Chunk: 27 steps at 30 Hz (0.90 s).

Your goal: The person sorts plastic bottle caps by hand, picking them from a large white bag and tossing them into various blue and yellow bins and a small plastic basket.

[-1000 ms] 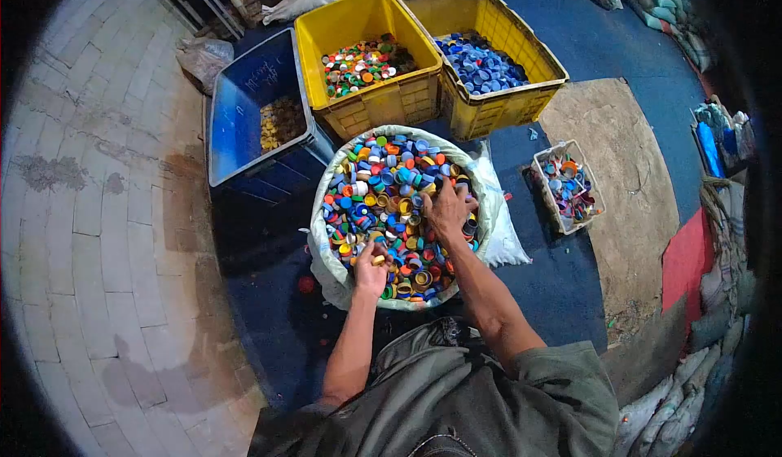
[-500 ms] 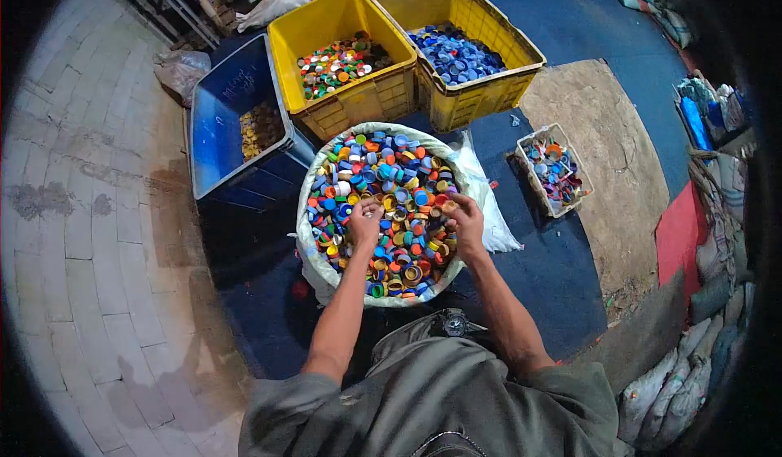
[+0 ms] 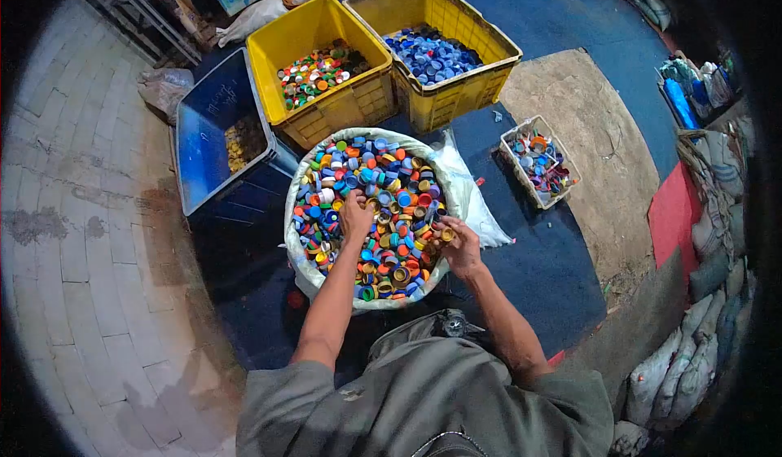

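Note:
A wide round sack (image 3: 292, 249) with a pale rolled rim stands in front of me, full of mixed plastic bottle caps (image 3: 391, 241) in blue, orange, green, red and yellow. My left hand (image 3: 355, 217) is down on the caps left of centre. Its fingers are curled together, and whatever they grip is hidden. Over the sack's right side, my right hand (image 3: 462, 248) pinches a gold-yellow bottle cap (image 3: 447, 235) between thumb and fingers.
Beyond the sack stand a blue bin (image 3: 191, 188) with yellowish caps, a yellow bin (image 3: 265, 58) with mixed caps and another yellow bin (image 3: 452, 103) with blue caps. A small white basket (image 3: 521, 172) of assorted pieces sits right, near filled sacks (image 3: 676, 375).
The view has shifted slightly. My left hand has reached farther into the caps, while my right hand has turned and drawn a little toward me, holding a gold-yellow bottle cap.

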Available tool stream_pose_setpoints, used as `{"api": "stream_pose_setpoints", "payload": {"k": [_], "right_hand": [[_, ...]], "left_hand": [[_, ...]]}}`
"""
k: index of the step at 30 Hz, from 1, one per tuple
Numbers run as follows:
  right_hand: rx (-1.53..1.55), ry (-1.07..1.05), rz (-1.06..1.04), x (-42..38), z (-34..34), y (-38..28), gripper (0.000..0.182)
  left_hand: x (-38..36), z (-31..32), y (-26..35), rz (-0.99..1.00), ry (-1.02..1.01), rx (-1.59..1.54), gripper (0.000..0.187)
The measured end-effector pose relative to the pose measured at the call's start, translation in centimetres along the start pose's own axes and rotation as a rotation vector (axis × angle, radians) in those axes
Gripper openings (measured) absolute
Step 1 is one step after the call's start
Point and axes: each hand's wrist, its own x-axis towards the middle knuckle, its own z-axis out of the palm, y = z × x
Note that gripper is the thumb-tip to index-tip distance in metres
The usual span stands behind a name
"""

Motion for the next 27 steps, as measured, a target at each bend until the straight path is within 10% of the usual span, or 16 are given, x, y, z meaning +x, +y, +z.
{"api": "stream_pose_setpoints", "payload": {"k": [7,12,18,27], "right_hand": [[-0.137,-0.037,0.018,0.7,0.5,0.8,0.02],[-0.551,0.068,-0.164,1.9,3.2,2.7,0.024],[-1.271,0.117,-0.583,4.1,5.1,4.4,0.028],[-1.635,0.312,-0.308,6.8,8.8,5.0,0.039]], "left_hand": [[-0.6,-1.6,-0.5,-0.254,-0.002,-0.299,0.024],[-3.2,-4.5,-2.8,-0.76,-0.197,-1.441,0.008],[-9.0,-7.4,-1.2,-0.684,-0.138,-1.589,0.019],[-13.3,-8.0,-1.1,-0.678,-0.053,-1.698,0.034]]}}
